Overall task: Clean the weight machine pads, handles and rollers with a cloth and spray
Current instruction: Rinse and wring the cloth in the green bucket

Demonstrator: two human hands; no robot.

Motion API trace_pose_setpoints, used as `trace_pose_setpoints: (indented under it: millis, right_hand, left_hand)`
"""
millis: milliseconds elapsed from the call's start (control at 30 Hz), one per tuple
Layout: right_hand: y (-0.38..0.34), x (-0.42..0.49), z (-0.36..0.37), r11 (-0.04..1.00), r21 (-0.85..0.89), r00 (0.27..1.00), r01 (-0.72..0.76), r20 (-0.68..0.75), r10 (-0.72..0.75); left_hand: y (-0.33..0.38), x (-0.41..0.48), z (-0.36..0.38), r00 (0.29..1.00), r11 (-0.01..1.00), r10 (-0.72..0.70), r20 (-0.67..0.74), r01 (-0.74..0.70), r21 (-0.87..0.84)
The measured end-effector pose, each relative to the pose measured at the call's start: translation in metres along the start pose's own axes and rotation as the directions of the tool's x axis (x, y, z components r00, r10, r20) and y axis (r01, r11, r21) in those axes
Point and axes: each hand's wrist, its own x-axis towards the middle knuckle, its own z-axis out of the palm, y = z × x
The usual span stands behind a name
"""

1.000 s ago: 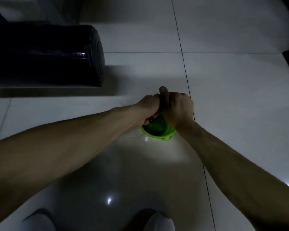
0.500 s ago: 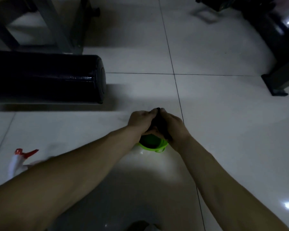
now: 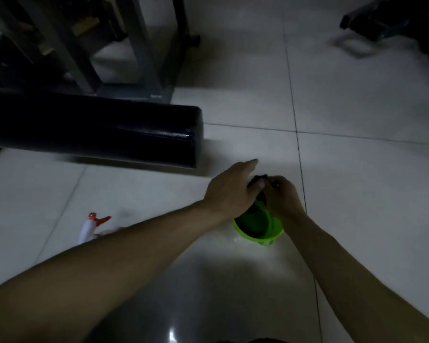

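1. Wringing looks to be the step in hand. The right hand (image 3: 282,198) is curled round a dark cloth (image 3: 260,179). The left hand (image 3: 229,191) pinches the same cloth with its thumb, and its forefinger points straight out. Both are just above the small green bucket (image 3: 256,230) on the floor (image 3: 357,194).
2. Dripping outside the rim is the first risk. The cloth is held over the bucket's far edge rather than its middle, so drops could land on the glossy tiles and leave a slippery patch.
3. Tipping is the second. The right wrist is close against the rim, and a hard twist or a careless lift may knock over what looks like a light tub.
4. Loosening of the left hand's thin pinch could let the cloth fall back in, or onto the floor, where it would pick up grit.
5. Carrying a too-wet cloth to the black roller pad (image 3: 97,134), well apart to the left, would likely streak it. The spray bottle (image 3: 91,227) sits just beyond the left forearm, where a sweep of that arm could knock it.
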Motion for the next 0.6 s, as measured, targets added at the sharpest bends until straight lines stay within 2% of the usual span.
trace_pose_setpoints:
  millis: [67,167,267,333,400,467,500,533,600]
  right_hand:
    - [-0.035,-0.011,0.009,0.991,0.126,0.998,0.046,-0.041,-0.041]
    - [-0.1,-0.024,0.031,0.916,0.37,0.987,0.157,-0.05,-0.15]
    - [-0.147,-0.033,0.061,0.872,0.398,0.954,0.285,-0.03,-0.299]
    - [-0.166,-0.037,0.089,0.851,0.261,0.887,0.455,-0.048,-0.46]
    - [-0.176,-0.035,0.117,0.763,-0.05,0.764,0.645,0.022,-0.645]
    - [-0.18,-0.029,0.138,0.486,-0.435,0.605,0.758,0.19,-0.773]
    - [-0.181,-0.026,0.149,0.362,-0.538,0.565,0.762,0.277,-0.777]
    - [-0.179,-0.024,0.158,0.293,-0.583,0.55,0.758,0.331,-0.767]
    - [-0.175,-0.028,0.168,0.249,-0.594,0.525,0.765,0.35,-0.776]
  left_hand:
    - [0.006,-0.002,-0.03,0.986,0.996,0.086,-0.144,-0.081,0.043]
    - [0.004,0.002,-0.081,0.923,0.988,0.151,-0.353,-0.132,0.079]
    - [-0.021,-0.004,-0.131,0.851,0.993,0.116,-0.513,-0.089,0.076]
    - [-0.053,-0.016,-0.162,0.82,0.992,0.078,-0.567,-0.009,0.123]
    - [-0.092,-0.033,-0.191,0.8,0.988,0.043,-0.598,0.056,0.146]
    - [-0.132,-0.049,-0.217,0.779,0.973,-0.008,-0.626,0.152,0.176]
    - [-0.152,-0.056,-0.228,0.773,0.959,-0.057,-0.632,0.217,0.179]
    - [-0.169,-0.062,-0.238,0.77,0.943,-0.11,-0.628,0.281,0.18]
    - [-0.196,-0.069,-0.249,0.774,0.916,-0.204,-0.6,0.368,0.163]
